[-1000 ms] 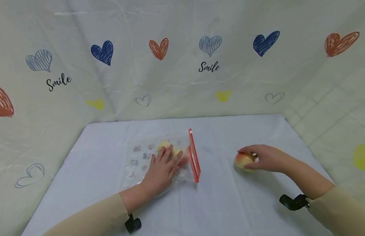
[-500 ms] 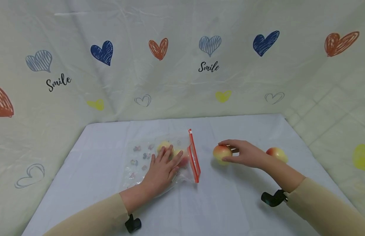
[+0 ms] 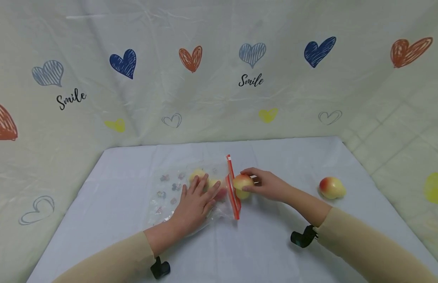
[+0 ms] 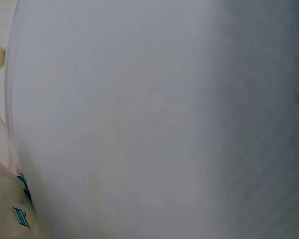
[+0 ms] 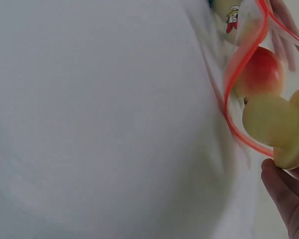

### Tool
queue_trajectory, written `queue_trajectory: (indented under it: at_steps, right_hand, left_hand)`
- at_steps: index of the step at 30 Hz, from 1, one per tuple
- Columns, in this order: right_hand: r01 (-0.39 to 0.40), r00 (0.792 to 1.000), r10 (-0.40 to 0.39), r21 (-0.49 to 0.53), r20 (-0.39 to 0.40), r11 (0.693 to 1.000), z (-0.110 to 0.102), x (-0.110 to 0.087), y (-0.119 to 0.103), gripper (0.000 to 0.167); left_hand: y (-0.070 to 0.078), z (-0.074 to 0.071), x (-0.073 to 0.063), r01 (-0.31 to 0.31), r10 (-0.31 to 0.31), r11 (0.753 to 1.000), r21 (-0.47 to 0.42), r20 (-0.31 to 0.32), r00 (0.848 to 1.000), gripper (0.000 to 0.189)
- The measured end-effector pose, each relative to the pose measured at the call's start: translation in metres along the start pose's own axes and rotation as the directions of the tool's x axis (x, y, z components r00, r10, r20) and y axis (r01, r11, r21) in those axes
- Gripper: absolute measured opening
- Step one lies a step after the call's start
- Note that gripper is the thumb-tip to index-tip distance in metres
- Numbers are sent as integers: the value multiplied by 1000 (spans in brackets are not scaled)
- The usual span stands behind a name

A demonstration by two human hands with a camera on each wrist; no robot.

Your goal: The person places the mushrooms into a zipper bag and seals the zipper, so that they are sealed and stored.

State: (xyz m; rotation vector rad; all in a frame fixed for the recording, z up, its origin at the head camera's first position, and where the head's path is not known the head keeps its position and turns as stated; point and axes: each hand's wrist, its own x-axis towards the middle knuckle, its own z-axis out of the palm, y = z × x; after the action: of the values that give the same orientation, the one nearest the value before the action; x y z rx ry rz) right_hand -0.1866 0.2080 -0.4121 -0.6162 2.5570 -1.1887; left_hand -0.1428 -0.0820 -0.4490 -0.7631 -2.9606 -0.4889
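A clear zip bag [image 3: 166,200] with printed pictures lies at the table's middle, its red zip edge [image 3: 235,204] facing right. My left hand [image 3: 190,206] rests flat on it with fingers spread over the pieces inside. My right hand [image 3: 270,186] holds a mushroom [image 3: 243,181] with a red-and-yellow cap and thick pale stalk, right at the bag's mouth. In the right wrist view the stalk [image 5: 270,120] points into the mouth, framed by the zip edge. Just beyond it, inside the bag, sits a red piece [image 5: 264,72]. The left wrist view shows no hand.
Another red-and-yellow piece [image 3: 332,188] lies on the white-covered table [image 3: 268,243] at the right. Behind the table hangs a pale curtain [image 3: 219,94] printed with hearts. A black wrist camera [image 3: 304,237] sticks out below the right sleeve.
My right hand has carried the mushroom leftward across the table to the bag's mouth. The piece at the right has come into full view. My left hand has stayed still.
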Motion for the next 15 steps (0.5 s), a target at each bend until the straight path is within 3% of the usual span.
queue_trajectory:
  at_steps: [10,15]
  right_hand:
    - [-15,1000,15,25,19,1000,20,7,0,57]
    - [-8,1000,9,-50,16,999,20,5,0,57]
  left_hand:
    - [1,0,0,-7,7,1000,21,0,1000,58]
    - [1,0,0,-8,8,999,33,-2,1000,58]
